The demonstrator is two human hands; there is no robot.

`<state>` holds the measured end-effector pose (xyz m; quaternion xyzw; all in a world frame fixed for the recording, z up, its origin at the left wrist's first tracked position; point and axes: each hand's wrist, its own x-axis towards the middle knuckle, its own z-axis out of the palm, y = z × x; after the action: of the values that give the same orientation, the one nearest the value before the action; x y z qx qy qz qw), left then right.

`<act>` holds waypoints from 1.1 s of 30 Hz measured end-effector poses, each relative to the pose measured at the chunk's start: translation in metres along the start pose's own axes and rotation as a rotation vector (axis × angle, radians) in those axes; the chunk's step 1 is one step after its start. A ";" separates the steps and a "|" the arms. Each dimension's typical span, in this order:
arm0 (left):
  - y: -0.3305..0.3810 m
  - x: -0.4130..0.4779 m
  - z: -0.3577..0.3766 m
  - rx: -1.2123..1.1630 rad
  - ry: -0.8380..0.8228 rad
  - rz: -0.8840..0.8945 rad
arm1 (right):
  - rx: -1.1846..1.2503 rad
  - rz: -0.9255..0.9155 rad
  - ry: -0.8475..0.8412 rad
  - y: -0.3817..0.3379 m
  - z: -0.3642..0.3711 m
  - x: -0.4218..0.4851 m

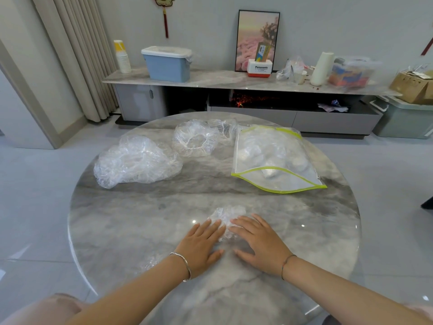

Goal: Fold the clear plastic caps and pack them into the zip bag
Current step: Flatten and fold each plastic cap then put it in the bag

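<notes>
As left hand (201,242) and right hand (260,241) press it straight-fingered, the crinkly clear cap (228,214) lies on glossy marble (140,219).

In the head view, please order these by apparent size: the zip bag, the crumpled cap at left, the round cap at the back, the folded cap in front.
1-2. zip bag and crumpled cap: nearly alike, so not ranked.
3. round cap.
4. folded cap: smallest, although nearest the camera and partly covered.

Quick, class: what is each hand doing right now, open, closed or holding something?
Left hand: open, fingers flat, pressing the crumpled clear plastic cap onto the round grey marble table.
Right hand: open, fingers flat, pressing the same cap.
</notes>
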<state>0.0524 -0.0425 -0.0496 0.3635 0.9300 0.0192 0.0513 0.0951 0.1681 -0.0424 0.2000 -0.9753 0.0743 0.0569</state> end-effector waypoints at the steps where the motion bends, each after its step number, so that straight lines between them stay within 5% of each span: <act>1: 0.000 0.003 0.000 0.002 0.009 0.050 | 0.012 -0.015 -0.001 -0.001 0.000 0.001; 3: 0.000 0.005 -0.004 -0.067 -0.085 0.051 | 0.052 -0.003 -0.016 -0.002 -0.002 0.001; 16: -0.003 0.018 -0.019 -0.135 0.149 -0.019 | 0.204 0.142 0.000 -0.001 0.003 0.018; 27: -0.018 0.017 -0.021 -0.665 -0.032 -0.314 | 0.827 0.596 0.028 0.002 0.002 0.019; 33: -0.011 0.017 -0.020 -0.413 0.133 -0.238 | 0.808 0.698 0.092 0.007 0.007 0.023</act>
<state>0.0304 -0.0390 -0.0319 0.2312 0.9439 0.2267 0.0649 0.0704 0.1646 -0.0465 -0.1338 -0.8741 0.4668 -0.0101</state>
